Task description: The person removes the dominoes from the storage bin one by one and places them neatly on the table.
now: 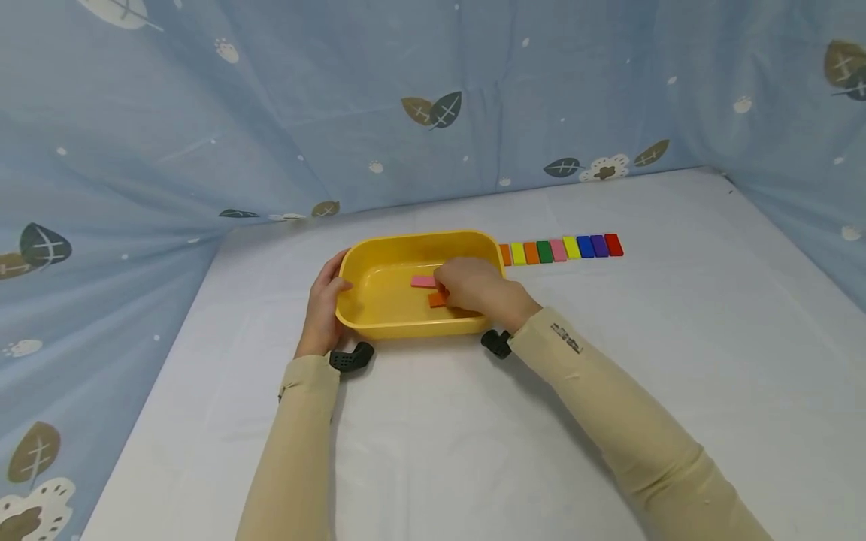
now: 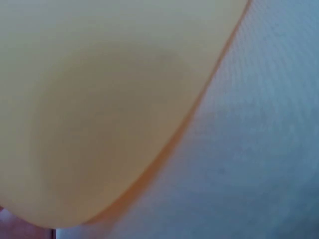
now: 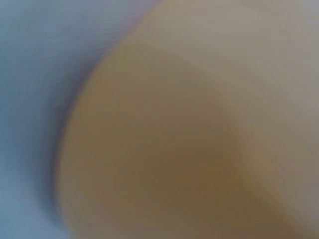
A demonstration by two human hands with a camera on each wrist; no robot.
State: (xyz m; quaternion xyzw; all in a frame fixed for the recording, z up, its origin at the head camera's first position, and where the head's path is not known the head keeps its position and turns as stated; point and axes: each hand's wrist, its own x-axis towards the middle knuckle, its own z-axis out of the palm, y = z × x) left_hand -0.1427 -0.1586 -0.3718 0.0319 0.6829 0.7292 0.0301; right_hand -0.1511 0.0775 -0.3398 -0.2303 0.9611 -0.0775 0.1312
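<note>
My left hand [image 1: 322, 308] grips the left end of a yellow plastic tub [image 1: 379, 327], its thumb over the rim. Inside the tub, toward its right end, my right hand [image 1: 477, 288] reaches down with bent fingers; its fingertips are hidden. Beside those fingers lie a pink block [image 1: 423, 282] and an orange block [image 1: 437, 300], each partly covered by the hand. Whether the right fingers pinch a block cannot be seen. The tub's outer wall [image 2: 109, 109] fills much of the left wrist view, and its blurred wall [image 3: 164, 149] also fills the right wrist view.
Right of the tub, several coloured blocks stand in a row on the white tablecloth [image 1: 433, 436], from an orange block [image 1: 505, 255] beside the rim to a red block [image 1: 613, 245]. A blue leaf-patterned curtain [image 1: 325, 98] hangs behind.
</note>
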